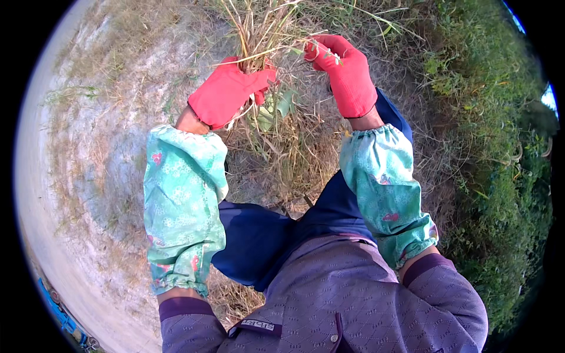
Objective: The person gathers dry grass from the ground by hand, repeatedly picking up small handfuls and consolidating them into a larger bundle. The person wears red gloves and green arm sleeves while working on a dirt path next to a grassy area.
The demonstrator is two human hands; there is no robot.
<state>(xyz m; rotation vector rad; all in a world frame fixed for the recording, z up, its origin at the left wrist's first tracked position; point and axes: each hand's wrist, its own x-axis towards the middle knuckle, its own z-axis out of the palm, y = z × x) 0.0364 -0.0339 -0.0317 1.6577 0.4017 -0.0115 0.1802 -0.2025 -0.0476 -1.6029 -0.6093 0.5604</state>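
My left hand (227, 93), in a red work glove, is closed around a bundle of grass stems (254, 37), part dry and part green. The stalks fan out above the fist, and broad green leaves (284, 103) hang below it. To the right, my right hand (351, 75) wears a matching glove. Its thumb and fingers pinch a thin weed stem (304, 43) beside the bundle; a sprig with small pale leaves (333, 56) lies against the glove. The fingertips are partly hidden by the stems.
Dry cut grass (300, 154) lies between my legs in dark blue trousers (256, 238). Dense green plants (485, 132) border the right side. Pale sandy ground (101, 176) stretches left to a track (39, 145), where a blue vehicle (62, 315) stands at the lower left.
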